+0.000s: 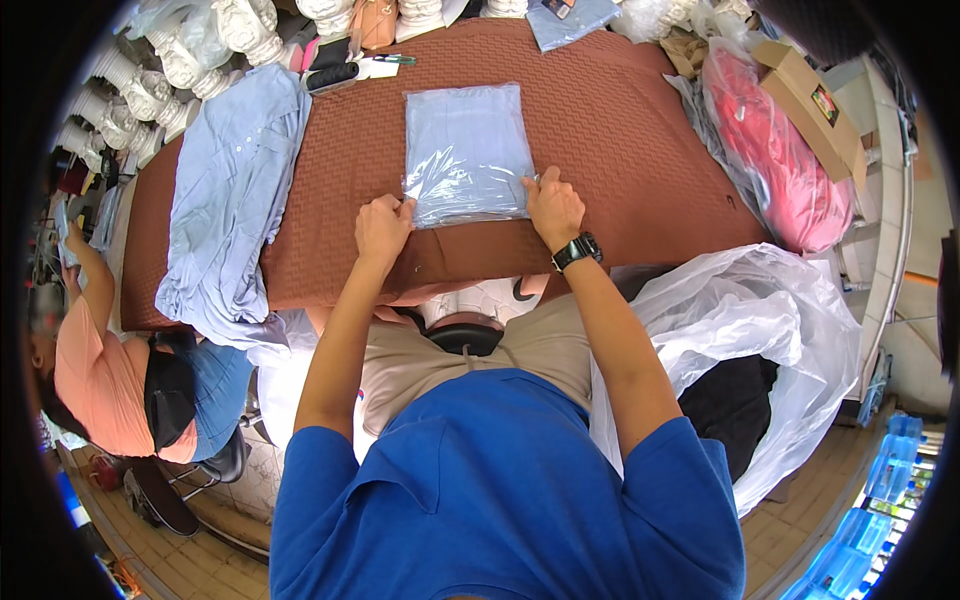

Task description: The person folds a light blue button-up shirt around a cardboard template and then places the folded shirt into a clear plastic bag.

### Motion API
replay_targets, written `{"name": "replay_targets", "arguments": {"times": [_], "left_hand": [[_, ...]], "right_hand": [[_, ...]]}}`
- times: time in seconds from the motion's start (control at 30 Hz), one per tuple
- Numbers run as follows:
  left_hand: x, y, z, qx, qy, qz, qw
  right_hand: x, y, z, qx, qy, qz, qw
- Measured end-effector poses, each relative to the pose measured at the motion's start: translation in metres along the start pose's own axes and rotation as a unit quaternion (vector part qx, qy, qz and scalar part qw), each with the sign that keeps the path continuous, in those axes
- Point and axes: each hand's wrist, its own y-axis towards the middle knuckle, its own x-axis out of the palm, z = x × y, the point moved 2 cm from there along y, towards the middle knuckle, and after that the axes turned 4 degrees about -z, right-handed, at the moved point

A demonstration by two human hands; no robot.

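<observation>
A folded light-blue shirt in a clear plastic bag [468, 150] lies flat in front of me on the brown-covered table [350, 160]. At its near left corner, my left hand [384, 230] is closed, with thumb and fingers pinching the plastic. The near right corner is gripped by my right hand [556, 208], its fingers curled at the bag's edge. A black watch [577, 252] is on my right wrist. To the left, a pile of unbagged light-blue shirts [235, 180] hangs over the table's near edge.
White ornate columns [180, 60] crowd the far left. Black thread spools [332, 76] lie near them. Bagged red cloth [765, 150] and a cardboard box [812, 110] are at the right. A large white plastic bag [760, 300] holds dark cloth below. Another person [125, 385] sits at left.
</observation>
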Motion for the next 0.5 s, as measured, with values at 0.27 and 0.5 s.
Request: {"name": "replay_targets", "arguments": {"times": [0.27,0.5], "left_hand": [[0.000,-0.014,0.006,-0.033,0.044,0.102,0.993],[-0.020,-0.019,-0.005,0.066,-0.042,0.261,0.962]], "right_hand": [[-0.017,-0.008,0.009,0.067,0.000,0.001,0.998],[-0.047,0.002,0.037,0.053,0.088,0.235,0.967]]}}
